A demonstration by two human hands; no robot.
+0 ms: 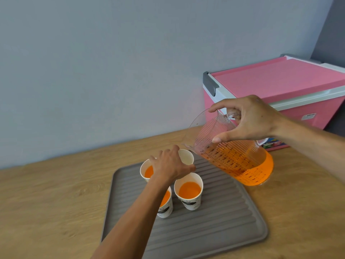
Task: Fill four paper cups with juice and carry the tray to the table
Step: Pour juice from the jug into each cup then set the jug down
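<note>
Three cups (189, 191) full. Left hand (170, 165) curls fingers round empty fourth cup (187, 157), steadying it; right hand (250, 120) grips tilted jug (237, 161) by handle (spout just beside rim).

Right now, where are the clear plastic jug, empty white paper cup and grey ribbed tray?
clear plastic jug (233, 159): head view, side wall.
empty white paper cup (187, 158): head view, inner wall.
grey ribbed tray (214, 227): head view, bare ridge.

Three cups (189, 191) juice-filled, fourth cup (186, 157) empty, on grey tray (214, 223); jug (237, 161) tilted.
</note>
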